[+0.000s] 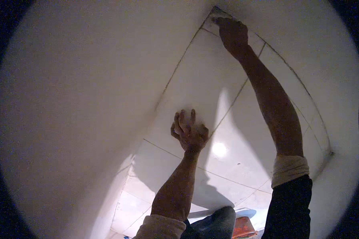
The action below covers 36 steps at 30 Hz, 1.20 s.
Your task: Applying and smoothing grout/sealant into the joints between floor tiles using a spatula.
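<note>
My left hand (190, 131) rests on the pale tiled floor (195, 79) with its fingers spread, and nothing shows in it. Stretched to the far corner, my right hand (233, 35) is closed, its fingers bent down against the tile where two walls meet. Whatever it may hold is too dark and small to make out. A greyish smear (219, 14) covers the corner tile beside its fingertips. Dark joint lines run between the tiles and along the foot of the walls.
A plain wall (79, 91) rises on the left, and another wall (307, 36) stands at the far right. At the bottom, my bent knee (221, 221) is close to an orange-red container (243, 228) and a light blue flat thing (245, 213). Bright light reflects off the floor.
</note>
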Available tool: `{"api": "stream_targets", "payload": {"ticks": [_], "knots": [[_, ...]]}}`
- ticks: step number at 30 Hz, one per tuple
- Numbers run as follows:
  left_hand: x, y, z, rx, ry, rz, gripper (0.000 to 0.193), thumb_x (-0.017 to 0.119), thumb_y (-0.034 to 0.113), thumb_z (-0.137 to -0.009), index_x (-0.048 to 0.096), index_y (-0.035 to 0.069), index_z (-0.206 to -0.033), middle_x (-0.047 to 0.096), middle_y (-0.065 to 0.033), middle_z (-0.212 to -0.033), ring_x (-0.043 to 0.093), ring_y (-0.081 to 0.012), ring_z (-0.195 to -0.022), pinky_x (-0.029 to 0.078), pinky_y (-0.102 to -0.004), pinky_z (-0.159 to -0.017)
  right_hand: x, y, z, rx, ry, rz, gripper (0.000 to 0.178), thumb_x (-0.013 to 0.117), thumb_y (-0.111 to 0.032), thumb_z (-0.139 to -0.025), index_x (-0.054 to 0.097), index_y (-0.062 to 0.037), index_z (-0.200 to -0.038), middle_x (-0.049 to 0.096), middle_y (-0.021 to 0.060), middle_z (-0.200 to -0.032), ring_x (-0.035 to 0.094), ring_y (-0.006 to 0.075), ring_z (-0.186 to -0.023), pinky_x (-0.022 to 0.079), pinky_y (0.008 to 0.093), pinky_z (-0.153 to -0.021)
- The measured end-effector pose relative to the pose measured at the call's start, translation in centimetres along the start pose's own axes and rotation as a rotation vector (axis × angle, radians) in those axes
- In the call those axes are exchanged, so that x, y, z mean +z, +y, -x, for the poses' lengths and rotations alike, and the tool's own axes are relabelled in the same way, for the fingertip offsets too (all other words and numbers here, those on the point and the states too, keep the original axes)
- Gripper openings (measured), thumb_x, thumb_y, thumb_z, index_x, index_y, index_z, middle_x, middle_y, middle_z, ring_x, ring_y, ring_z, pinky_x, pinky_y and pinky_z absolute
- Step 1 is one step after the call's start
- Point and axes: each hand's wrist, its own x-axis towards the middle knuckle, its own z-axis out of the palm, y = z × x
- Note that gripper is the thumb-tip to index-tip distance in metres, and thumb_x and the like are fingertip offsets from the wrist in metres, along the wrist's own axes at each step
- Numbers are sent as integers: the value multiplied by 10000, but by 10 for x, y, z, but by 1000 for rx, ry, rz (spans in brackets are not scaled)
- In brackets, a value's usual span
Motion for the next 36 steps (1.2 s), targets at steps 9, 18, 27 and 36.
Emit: {"api": "stream_targets", "payload": {"ticks": [9, 18, 27, 36], "knots": [[8, -2, 4, -22, -34, -64, 583, 586, 391, -848, 544, 179, -1390, 348, -144, -1511, 292, -361, -1431, 262, -583, -1068, 13, 16, -44, 277, -37, -123, 280, 536, -180, -925, 700, -113, -1142, 719, 113, -999, 687, 276, -827, 561, 439, -726], [3, -1, 1, -5, 9, 14, 599, 591, 372, -836, 541, 141, -1386, 411, -167, -1480, 284, -364, -1438, 248, -578, -1069, 14, 28, -47, 109, -89, 98, 264, 556, -160, -889, 723, -114, -1088, 711, 153, -935, 692, 328, -848, 548, 482, -718], [2, -1, 1, -2, 0, -1, 596, 588, 367, -844, 531, 142, -1393, 393, -159, -1490, 289, -362, -1432, 243, -582, -1069, 24, 21, -28, 19, 8, 63, 272, 585, -134, -847, 739, -207, -1060, 725, 133, -929, 707, 305, -778, 576, 465, -690], [2, -1, 0, -2, 15, 4, 578, 553, 396, -892, 530, 117, -1399, 441, -158, -1474, 324, -383, -1419, 238, -575, -1077, 19, 8, -20, 21, -63, 78, 226, 588, -140, -848, 743, -163, -1012, 722, 127, -885, 704, 320, -766, 577, 460, -694]]}}
